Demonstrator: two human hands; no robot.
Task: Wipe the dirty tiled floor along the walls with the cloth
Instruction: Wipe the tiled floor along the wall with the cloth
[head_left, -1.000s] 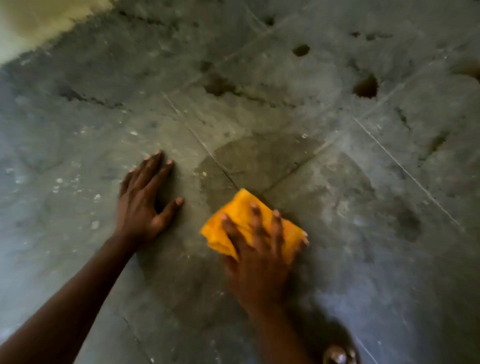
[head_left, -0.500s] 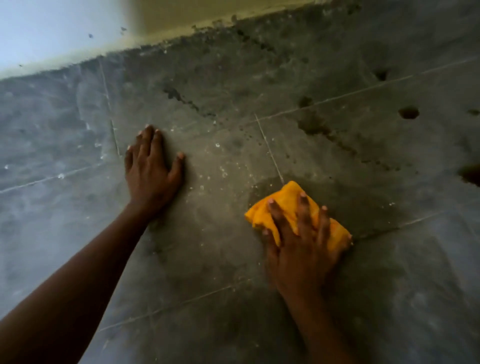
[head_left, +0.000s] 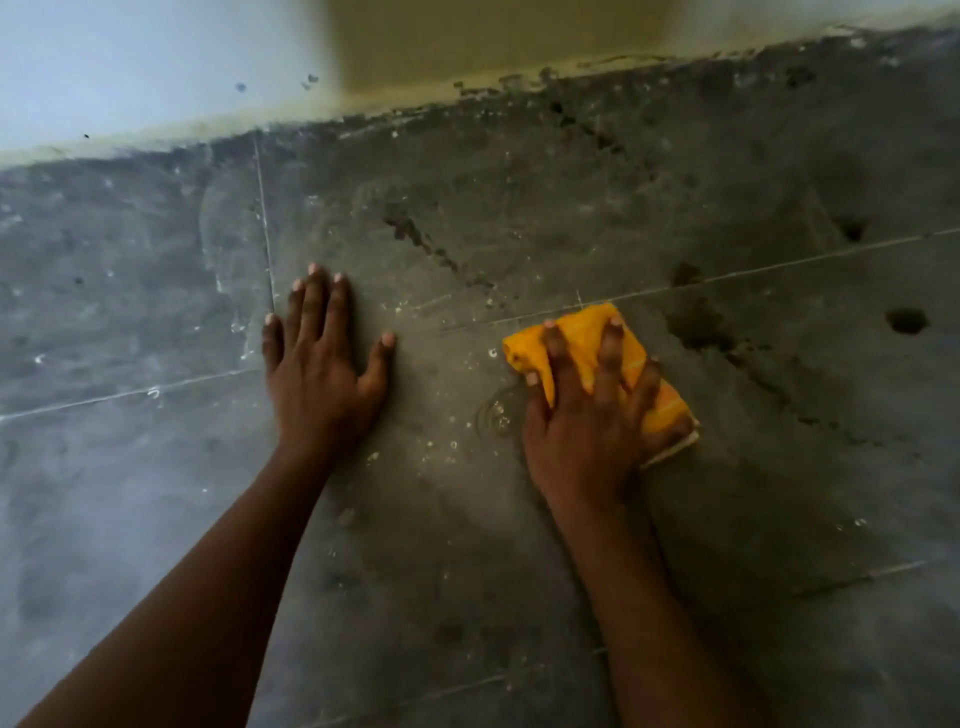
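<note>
The right hand presses a folded yellow cloth flat onto the grey tiled floor, fingers spread across its top and the thumb curled at its left edge. The cloth lies right of centre, just near of a pale grout line, well short of the wall that runs along the far side. The left hand rests palm down on the floor to the left, fingers straight and close together, thumb out. Dark stains and white specks mark the tiles around them.
</note>
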